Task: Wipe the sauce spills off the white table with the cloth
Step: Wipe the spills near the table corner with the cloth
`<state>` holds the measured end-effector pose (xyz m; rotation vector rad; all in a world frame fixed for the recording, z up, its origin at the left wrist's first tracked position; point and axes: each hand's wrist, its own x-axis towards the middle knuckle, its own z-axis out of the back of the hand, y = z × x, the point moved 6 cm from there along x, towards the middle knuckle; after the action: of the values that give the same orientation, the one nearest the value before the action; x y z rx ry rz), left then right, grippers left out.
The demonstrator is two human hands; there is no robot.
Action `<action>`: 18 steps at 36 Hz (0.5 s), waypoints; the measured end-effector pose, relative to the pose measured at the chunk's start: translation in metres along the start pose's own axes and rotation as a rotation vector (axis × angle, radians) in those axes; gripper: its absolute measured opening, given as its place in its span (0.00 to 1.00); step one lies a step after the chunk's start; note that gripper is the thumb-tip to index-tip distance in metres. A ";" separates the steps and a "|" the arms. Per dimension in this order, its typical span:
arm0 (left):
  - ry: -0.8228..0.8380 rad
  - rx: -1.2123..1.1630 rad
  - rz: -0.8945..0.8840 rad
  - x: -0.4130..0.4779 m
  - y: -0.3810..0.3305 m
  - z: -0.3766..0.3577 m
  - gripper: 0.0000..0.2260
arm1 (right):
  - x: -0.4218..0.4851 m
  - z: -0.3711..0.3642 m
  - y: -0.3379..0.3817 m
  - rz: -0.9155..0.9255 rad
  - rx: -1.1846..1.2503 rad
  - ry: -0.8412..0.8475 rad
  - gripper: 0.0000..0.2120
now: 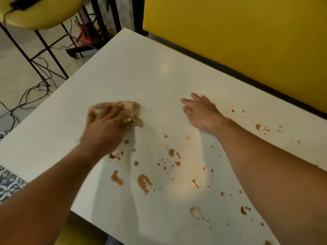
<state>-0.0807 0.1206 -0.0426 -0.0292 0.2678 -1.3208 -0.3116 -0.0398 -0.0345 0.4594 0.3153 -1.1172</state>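
My left hand (pixel 106 122) presses down on a crumpled, sauce-stained beige cloth (pixel 130 108) near the middle of the white table (pixel 141 68). My right hand (pixel 200 110) lies flat on the table to the right of the cloth, fingers spread and holding nothing. Brown-orange sauce spills (pixel 144 183) dot the near half of the table, with larger blotches below the cloth and smaller splatters (pixel 258 127) by my right forearm. A wet streak runs from the cloth toward the near edge.
A yellow padded bench back (pixel 247 41) runs along the table's far right side. A yellow stool (pixel 40 13) on black legs stands at the upper left, with cables (pixel 31 89) on the tiled floor. The table's left edge is near my left elbow.
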 end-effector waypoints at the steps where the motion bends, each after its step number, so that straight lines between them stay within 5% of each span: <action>1: -0.012 -0.022 0.060 -0.003 0.015 0.004 0.28 | -0.001 0.000 0.002 0.003 -0.022 -0.011 0.22; 10: -0.099 -0.207 0.403 -0.009 -0.007 -0.006 0.23 | -0.040 -0.017 0.050 0.326 0.110 -0.045 0.22; 18: -0.003 -0.108 0.174 -0.025 -0.084 -0.026 0.24 | -0.049 -0.038 0.041 0.350 0.036 0.000 0.22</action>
<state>-0.1718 0.1269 -0.0488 -0.0969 0.3315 -1.1330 -0.2947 0.0330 -0.0365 0.5246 0.2050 -0.7827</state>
